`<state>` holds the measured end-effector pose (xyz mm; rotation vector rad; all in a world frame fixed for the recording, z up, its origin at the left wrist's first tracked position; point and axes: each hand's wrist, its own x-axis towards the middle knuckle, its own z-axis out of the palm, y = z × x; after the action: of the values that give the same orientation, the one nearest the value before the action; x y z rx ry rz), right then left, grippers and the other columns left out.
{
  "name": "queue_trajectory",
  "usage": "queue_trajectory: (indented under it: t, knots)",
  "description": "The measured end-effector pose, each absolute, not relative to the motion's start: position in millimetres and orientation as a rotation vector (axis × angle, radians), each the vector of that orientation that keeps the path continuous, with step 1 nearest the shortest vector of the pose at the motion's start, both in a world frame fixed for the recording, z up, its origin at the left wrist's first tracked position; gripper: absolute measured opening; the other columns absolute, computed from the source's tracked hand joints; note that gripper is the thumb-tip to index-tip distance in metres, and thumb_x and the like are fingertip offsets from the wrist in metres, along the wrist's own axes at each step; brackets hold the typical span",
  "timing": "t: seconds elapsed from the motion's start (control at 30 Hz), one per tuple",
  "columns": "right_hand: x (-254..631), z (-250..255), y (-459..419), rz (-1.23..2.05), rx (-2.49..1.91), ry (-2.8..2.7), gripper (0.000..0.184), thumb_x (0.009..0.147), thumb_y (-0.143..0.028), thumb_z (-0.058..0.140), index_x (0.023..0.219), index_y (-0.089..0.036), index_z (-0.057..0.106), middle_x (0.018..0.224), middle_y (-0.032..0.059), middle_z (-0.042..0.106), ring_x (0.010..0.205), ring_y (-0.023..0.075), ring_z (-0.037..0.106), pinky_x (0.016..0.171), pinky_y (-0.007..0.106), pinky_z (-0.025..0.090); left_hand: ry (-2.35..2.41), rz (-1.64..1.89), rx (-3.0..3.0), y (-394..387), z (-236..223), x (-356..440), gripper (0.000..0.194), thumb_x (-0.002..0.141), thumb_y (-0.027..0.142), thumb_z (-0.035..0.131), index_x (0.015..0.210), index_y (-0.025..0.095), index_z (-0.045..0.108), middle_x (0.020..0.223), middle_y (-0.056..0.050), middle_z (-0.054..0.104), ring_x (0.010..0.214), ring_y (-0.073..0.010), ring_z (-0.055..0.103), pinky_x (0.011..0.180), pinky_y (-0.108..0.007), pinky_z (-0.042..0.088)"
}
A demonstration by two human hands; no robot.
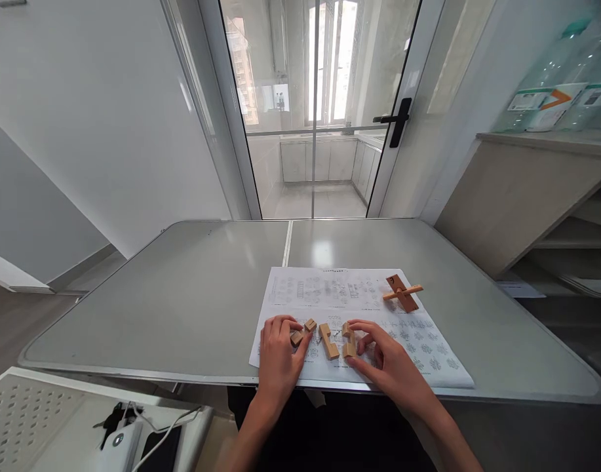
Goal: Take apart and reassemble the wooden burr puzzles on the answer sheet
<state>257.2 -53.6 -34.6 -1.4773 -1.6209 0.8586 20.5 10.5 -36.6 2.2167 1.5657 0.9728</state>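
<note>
glass door beyond the table, black handle on the door's right side, clear bottles on a shelf right of the table, white basket with cable and keys at the table's near left

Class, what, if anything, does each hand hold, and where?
The right hand holds a notched wooden piece by its two ends. The left hand is at another wooden piece; its hold cannot be told.

Surface pale grey-green; wooden blocks light tan; paper white with dark printed diagrams.
</note>
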Motion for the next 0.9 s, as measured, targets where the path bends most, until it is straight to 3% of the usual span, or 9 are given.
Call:
queue_trajectory:
  t: [0.17, 0.27, 0.43, 0.7, 0.9]
  knots:
    - [257.1, -36.9, -53.3, 0.853, -1.461, -1.626, 0.038, 0.093, -0.045, 0.068, 0.128, -0.031, 0.061, 0.146, 0.0063, 0.059, 0.079, 0.0175, 0.065, 0.067, 0.033, 0.056, 1.543, 0.981, 2.201, 10.6, -38.3, 19.0, 0.015, 0.097, 0.038, 0.065, 0.101, 0.023, 0.066, 0.117, -0.008, 0.062, 0.110, -0.0293, 0.061, 0.095, -0.048, 0.051]
    - [257.7, -36.5, -53.9, 0.851, -1.474, -1.621, 0.040, 0.093, -0.045, 0.069, 0.129, -0.031, 0.061, 0.141, 0.0062, 0.061, 0.077, 0.0170, 0.064, 0.067, 0.032, 0.056, 1.611, 1.003, 2.169, 10.0, -38.1, 21.3, 0.024, 0.092, 0.040, 0.071, 0.105, 0.022, 0.064, 0.122, -0.010, 0.058, 0.116, -0.0324, 0.058, 0.099, -0.051, 0.050]
    - [258.3, -36.4, -54.2, 0.847, -1.497, -1.626, 0.044, 0.093, -0.047, 0.069, 0.133, -0.030, 0.059, 0.131, 0.0069, 0.065, 0.076, 0.0172, 0.063, 0.068, 0.032, 0.056, 1.719, 1.039, 2.179, 9.6, -39.3, 24.2, 0.030, 0.089, 0.050, 0.071, 0.088, 0.021, 0.062, 0.121, -0.013, 0.058, 0.120, -0.0379, 0.053, 0.101, -0.057, 0.047]
    - [257.9, -36.1, -54.1, 0.823, -1.507, -1.637, 0.045, 0.093, -0.049, 0.068, 0.133, -0.029, 0.059, 0.122, 0.0066, 0.067, 0.076, 0.0176, 0.063, 0.066, 0.031, 0.056, 1.611, 0.938, 1.904, 4.9, -28.5, 20.3, 0.036, 0.096, 0.059, 0.057, 0.096, 0.024, 0.060, 0.094, -0.005, 0.071, 0.087, -0.0265, 0.065, 0.076, -0.037, 0.052]
    - [259.0, -39.4, -55.0, 0.803, -1.507, -1.646, 0.044, 0.094, -0.044, 0.069, 0.134, -0.029, 0.058, 0.112, 0.0055, 0.068, 0.073, 0.0176, 0.061, 0.065, 0.032, 0.056, 1.480, 1.020, 1.803, 3.4, -23.6, 19.0, 0.037, 0.095, 0.059, 0.060, 0.098, 0.022, 0.062, 0.079, 0.000, 0.067, 0.069, -0.0189, 0.059, 0.067, -0.029, 0.046]
